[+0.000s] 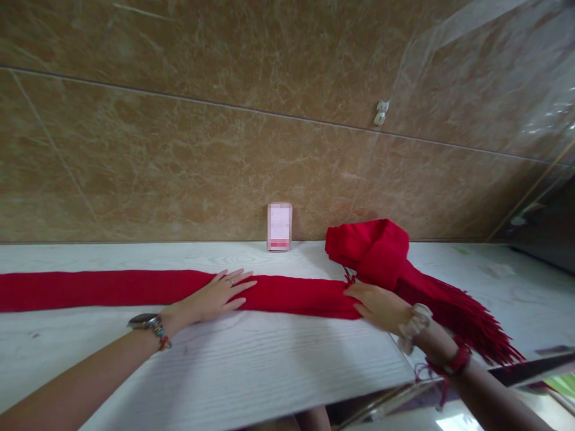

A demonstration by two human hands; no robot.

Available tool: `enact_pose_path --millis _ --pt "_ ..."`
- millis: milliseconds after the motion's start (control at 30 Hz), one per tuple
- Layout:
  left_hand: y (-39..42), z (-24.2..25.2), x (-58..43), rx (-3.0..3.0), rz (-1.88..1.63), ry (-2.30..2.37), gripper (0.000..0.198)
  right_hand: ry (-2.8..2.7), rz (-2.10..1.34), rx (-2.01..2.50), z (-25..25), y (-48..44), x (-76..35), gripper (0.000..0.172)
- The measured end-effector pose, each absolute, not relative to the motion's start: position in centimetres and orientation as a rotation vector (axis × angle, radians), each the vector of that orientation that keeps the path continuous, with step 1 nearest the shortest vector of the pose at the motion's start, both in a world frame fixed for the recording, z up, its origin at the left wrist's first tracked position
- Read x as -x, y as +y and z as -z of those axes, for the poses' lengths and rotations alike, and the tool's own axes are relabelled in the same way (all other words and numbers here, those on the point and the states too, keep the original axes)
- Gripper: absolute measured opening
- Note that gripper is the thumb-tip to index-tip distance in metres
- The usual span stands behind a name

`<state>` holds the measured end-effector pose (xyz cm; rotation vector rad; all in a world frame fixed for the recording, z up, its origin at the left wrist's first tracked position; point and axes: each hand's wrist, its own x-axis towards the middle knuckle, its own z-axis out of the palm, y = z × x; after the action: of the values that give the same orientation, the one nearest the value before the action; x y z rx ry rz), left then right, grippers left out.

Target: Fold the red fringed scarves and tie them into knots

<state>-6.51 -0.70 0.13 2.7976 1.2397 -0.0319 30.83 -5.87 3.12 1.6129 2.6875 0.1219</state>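
A long red scarf [291, 293], folded into a narrow strip, lies across the white wood-grain surface and runs out of view at the left. My left hand [220, 296] rests flat on its middle with the fingers spread. At the strip's right end my right hand [380, 305] is closed on the edge, its fingertips partly hidden. Just behind and right of that hand is a bundled, knotted red scarf [377, 245], its long fringe [476, 317] spread to the right and passing behind the right wrist.
A phone [279, 227] with a blurred screen leans upright against the brown marbled wall [179, 167]. A small white cat-shaped hook [381, 112] is fixed to the wall. The white table [251, 371] ends at a front edge on the lower right. A dark object [543, 203] stands at far right.
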Motion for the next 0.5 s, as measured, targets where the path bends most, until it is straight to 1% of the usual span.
enact_pose_path --millis 133,233,367,500 --pt "-1.0 0.2 4.7 -2.799 0.032 1.161 0.045 2.661 0.031 -1.657 -4.6 -3.1 -23.9 0.037" --pt "-1.1 0.5 4.5 -2.821 0.026 1.166 0.045 2.585 0.137 -1.623 -4.1 -0.3 -22.4 0.039" --pt "-1.1 0.6 4.9 -2.844 0.007 1.151 0.045 2.545 0.231 -1.568 -3.2 1.9 -23.5 0.03" --pt "-1.2 0.4 4.5 -2.84 -0.016 1.141 0.045 2.642 0.252 -1.479 -3.6 2.3 -25.3 0.022"
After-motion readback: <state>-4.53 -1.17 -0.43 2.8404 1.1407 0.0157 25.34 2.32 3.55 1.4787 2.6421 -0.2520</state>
